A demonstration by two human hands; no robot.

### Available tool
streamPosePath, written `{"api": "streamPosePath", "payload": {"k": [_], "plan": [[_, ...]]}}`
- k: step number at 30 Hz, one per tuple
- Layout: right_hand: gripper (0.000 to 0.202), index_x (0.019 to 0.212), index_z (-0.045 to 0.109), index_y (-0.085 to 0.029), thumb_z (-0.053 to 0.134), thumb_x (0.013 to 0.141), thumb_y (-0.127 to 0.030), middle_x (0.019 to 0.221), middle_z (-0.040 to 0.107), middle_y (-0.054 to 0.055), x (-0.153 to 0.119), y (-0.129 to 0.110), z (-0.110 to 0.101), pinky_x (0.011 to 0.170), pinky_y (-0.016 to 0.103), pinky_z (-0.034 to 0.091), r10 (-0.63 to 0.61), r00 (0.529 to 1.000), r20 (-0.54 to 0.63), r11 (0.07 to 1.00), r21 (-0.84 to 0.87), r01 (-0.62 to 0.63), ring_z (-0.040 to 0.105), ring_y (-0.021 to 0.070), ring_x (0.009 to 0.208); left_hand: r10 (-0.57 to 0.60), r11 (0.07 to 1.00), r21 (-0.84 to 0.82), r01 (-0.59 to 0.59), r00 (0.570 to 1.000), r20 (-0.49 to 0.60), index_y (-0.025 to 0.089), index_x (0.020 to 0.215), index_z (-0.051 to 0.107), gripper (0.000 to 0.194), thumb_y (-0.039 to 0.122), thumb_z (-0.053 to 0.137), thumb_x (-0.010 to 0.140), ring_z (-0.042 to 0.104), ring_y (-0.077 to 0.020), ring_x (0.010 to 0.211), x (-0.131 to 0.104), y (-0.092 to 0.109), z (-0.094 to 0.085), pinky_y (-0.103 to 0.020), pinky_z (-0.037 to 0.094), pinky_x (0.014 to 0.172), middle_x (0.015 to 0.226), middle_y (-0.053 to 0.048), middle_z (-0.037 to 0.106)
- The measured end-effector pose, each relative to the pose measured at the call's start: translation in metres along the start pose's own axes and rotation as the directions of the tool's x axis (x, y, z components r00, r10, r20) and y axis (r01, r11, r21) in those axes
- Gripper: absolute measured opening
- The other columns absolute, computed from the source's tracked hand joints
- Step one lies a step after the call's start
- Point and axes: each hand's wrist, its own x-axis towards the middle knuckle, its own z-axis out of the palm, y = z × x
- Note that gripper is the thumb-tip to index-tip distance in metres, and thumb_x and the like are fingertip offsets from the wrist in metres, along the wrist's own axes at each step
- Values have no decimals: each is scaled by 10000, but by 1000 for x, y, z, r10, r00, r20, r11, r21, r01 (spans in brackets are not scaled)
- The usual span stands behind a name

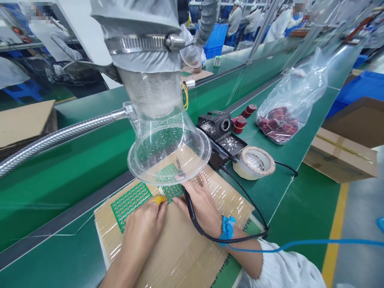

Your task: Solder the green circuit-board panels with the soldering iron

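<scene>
Two green circuit boards lie on a taped cardboard sheet (pixel 180 240). My left hand (pixel 145 220) is closed at the near edge of the left board (pixel 130 204), a yellow cover (pixel 159 199) showing on one finger; what its fingertips pinch is too small to make out. My right hand (pixel 202 204) holds a black soldering iron (pixel 189 202), its tip pointing over the right board (pixel 171 180). A clear fume hood (pixel 169 152) hangs above that board and partly covers it. Round my right wrist is a blue strap (pixel 228 228).
Right of the cardboard stand a black iron stand (pixel 219 132) and a round tub (pixel 254 163) of metal bits. Beyond are red wire bundles (pixel 239 125) and a plastic bag (pixel 288 108) of more bundles. A flexible metal arm (pixel 66 134) crosses the left. People sit at far benches.
</scene>
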Motion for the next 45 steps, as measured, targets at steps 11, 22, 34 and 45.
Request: {"api": "streamPosePath", "payload": {"k": [11, 22, 34, 45], "plan": [[584, 1461, 430, -281, 673, 941, -171, 1310, 675, 66, -6, -10, 1, 1256, 622, 55, 43, 999, -2, 999, 8, -43, 619, 263, 1242, -96, 984, -148, 98, 995, 20, 237, 627, 575, 434, 416, 445, 1001, 678, -242, 568, -9, 10, 4, -310, 367, 525, 613, -41, 694], [688, 1531, 360, -305, 714, 948, -214, 1324, 662, 68, -7, -8, 4, 1246, 634, 121, 85, 996, 1, 996, 31, -85, 602, 272, 1261, -111, 981, -166, 100, 992, -59, 241, 662, 547, 435, 429, 397, 1024, 676, -222, 585, -10, 9, 12, -303, 384, 552, 633, -42, 690], [689, 1518, 368, -299, 733, 938, -231, 1313, 672, 81, -7, -6, 6, 1243, 645, 125, 83, 997, 4, 996, 39, -83, 612, 291, 1256, -141, 968, -208, 140, 990, 12, 250, 654, 487, 424, 448, 419, 1022, 679, -223, 598, -4, -2, 12, -309, 385, 561, 640, -24, 697], [765, 1500, 343, -282, 791, 885, -196, 1372, 646, 99, -8, -3, 7, 1234, 614, 143, 59, 998, -3, 998, 13, -59, 585, 301, 1304, -164, 978, -120, 173, 983, 81, 231, 672, 588, 398, 420, 488, 1008, 728, -263, 667, 2, 6, 6, -308, 401, 558, 679, -52, 728]]}}
